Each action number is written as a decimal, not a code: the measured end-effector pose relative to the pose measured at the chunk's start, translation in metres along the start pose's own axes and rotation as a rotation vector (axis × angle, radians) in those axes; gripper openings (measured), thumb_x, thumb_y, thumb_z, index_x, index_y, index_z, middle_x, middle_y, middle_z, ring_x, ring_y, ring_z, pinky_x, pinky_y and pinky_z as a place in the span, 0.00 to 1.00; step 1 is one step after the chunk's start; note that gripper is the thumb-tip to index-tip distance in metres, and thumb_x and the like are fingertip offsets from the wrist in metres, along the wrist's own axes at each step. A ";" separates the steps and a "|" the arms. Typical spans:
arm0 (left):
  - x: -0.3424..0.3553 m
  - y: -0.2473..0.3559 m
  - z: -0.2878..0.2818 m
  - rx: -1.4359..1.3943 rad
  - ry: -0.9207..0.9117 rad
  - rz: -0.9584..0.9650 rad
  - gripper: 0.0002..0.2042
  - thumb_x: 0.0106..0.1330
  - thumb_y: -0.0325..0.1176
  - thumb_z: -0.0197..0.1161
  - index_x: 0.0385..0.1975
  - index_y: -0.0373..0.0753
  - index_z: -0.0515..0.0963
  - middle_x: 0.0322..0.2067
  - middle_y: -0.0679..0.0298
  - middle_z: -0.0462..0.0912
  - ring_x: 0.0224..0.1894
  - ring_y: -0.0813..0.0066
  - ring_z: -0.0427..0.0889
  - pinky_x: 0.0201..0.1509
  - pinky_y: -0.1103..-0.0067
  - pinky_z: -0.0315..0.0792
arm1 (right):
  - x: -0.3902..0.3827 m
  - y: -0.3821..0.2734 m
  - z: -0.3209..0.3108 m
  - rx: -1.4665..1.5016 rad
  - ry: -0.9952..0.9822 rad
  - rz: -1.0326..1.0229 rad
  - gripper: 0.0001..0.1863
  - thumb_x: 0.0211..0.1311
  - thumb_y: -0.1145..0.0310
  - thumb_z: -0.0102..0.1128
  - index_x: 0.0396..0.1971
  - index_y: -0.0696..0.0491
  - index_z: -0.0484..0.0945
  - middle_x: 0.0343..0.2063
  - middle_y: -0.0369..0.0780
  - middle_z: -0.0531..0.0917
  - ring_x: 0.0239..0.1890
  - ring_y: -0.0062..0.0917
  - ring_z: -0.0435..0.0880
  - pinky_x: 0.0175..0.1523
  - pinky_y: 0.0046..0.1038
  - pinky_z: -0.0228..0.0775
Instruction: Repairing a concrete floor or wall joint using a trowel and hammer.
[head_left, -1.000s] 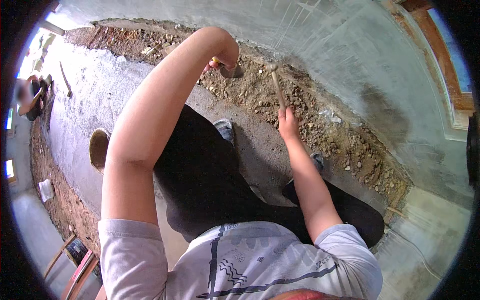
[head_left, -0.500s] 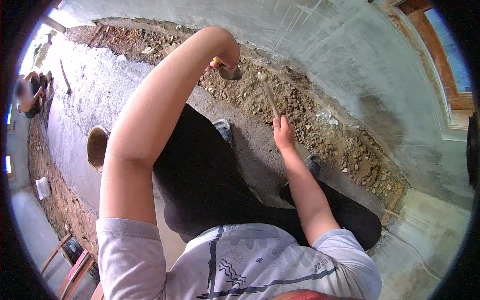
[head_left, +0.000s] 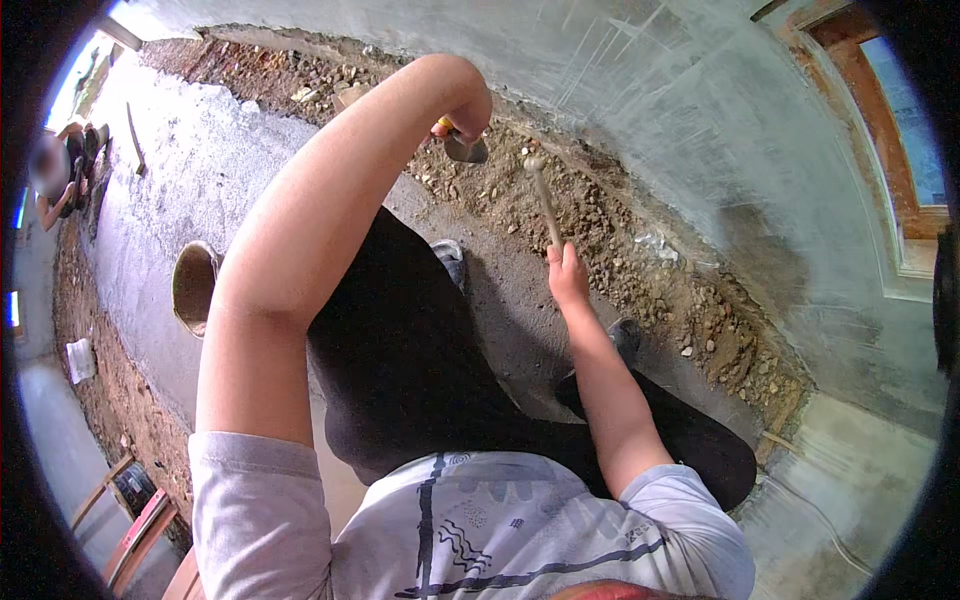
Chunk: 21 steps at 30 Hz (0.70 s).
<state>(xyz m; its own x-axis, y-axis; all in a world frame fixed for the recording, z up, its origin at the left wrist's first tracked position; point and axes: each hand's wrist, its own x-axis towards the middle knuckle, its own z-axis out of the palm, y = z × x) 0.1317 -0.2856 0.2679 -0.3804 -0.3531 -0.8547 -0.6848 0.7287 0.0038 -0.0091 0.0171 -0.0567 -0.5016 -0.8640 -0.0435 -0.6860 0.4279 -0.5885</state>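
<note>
My left hand (head_left: 465, 122), bent over at the wrist, is closed on a small trowel with a yellow handle and a grey metal blade (head_left: 467, 151). The blade hangs just above the strip of loose soil and stones (head_left: 490, 190) at the wall's foot. My right hand (head_left: 568, 278) grips a hammer by its long pale handle (head_left: 547, 205), thumb lying along it. The small, rounded, dusty head (head_left: 533, 163) is over the soil, a short way right of the trowel. Left fingers are partly hidden behind the hand.
A grey plastered wall (head_left: 660, 110) runs along the strip. A bucket (head_left: 195, 290) lies on the concrete floor (head_left: 150, 220) at left. Crumpled clear plastic (head_left: 655, 247) rests on the soil. Another person (head_left: 68, 175) crouches at far left. Wooden pieces (head_left: 140, 540) stand at lower left.
The view has shifted slightly. My left hand and the trowel have moved a little to the right; the hammer head sits slightly lower and further right in the picture. Both grips are unchanged.
</note>
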 end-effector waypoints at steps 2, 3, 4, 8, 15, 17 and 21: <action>0.001 0.003 -0.003 0.015 -0.012 0.037 0.18 0.70 0.40 0.60 0.41 0.26 0.78 0.31 0.51 0.83 0.24 0.64 0.83 0.31 0.67 0.81 | 0.005 -0.003 -0.006 0.107 0.027 -0.040 0.22 0.74 0.46 0.50 0.41 0.54 0.71 0.27 0.54 0.82 0.32 0.58 0.82 0.34 0.55 0.71; 0.000 0.004 -0.002 0.018 -0.012 0.039 0.18 0.70 0.40 0.60 0.41 0.26 0.78 0.31 0.51 0.83 0.24 0.64 0.83 0.31 0.67 0.81 | 0.006 -0.006 -0.008 0.216 0.056 -0.083 0.23 0.74 0.46 0.50 0.42 0.55 0.71 0.27 0.55 0.82 0.32 0.58 0.82 0.34 0.55 0.70; -0.001 0.005 0.000 0.003 0.000 0.029 0.18 0.70 0.41 0.60 0.40 0.27 0.78 0.30 0.52 0.82 0.24 0.64 0.84 0.31 0.68 0.82 | -0.001 -0.010 -0.008 0.203 0.068 -0.061 0.24 0.74 0.47 0.51 0.42 0.57 0.71 0.28 0.55 0.82 0.34 0.58 0.82 0.35 0.54 0.72; 0.005 -0.004 0.007 -0.069 -0.013 -0.082 0.12 0.66 0.36 0.59 0.39 0.33 0.82 0.33 0.55 0.86 0.31 0.62 0.86 0.44 0.62 0.78 | -0.036 0.003 0.021 -0.133 -0.219 0.276 0.23 0.73 0.45 0.52 0.45 0.52 0.73 0.34 0.55 0.84 0.41 0.57 0.82 0.43 0.54 0.73; -0.002 0.003 0.002 -0.053 0.022 -0.078 0.11 0.66 0.36 0.59 0.36 0.34 0.81 0.31 0.55 0.85 0.31 0.62 0.86 0.44 0.63 0.78 | -0.045 0.049 0.032 -0.118 -0.229 0.329 0.22 0.73 0.44 0.51 0.40 0.51 0.72 0.35 0.53 0.83 0.39 0.57 0.82 0.42 0.55 0.71; -0.002 0.004 -0.001 -0.022 -0.002 -0.022 0.18 0.71 0.39 0.58 0.44 0.25 0.78 0.35 0.49 0.84 0.25 0.64 0.85 0.33 0.67 0.83 | -0.049 0.051 0.028 -0.083 -0.202 0.293 0.22 0.73 0.44 0.51 0.40 0.51 0.72 0.35 0.54 0.83 0.39 0.58 0.82 0.42 0.56 0.70; 0.002 0.005 0.000 0.012 -0.038 -0.026 0.19 0.71 0.39 0.57 0.45 0.24 0.78 0.36 0.49 0.84 0.25 0.63 0.85 0.34 0.67 0.83 | -0.052 0.035 0.021 -0.138 -0.274 0.203 0.23 0.73 0.44 0.51 0.42 0.52 0.72 0.35 0.55 0.84 0.39 0.58 0.82 0.42 0.57 0.72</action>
<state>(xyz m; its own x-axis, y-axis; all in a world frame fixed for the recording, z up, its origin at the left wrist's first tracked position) 0.1274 -0.2831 0.2659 -0.3388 -0.3494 -0.8736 -0.6866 0.7266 -0.0243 0.0046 0.0714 -0.0919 -0.4874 -0.7890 -0.3741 -0.6612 0.6133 -0.4321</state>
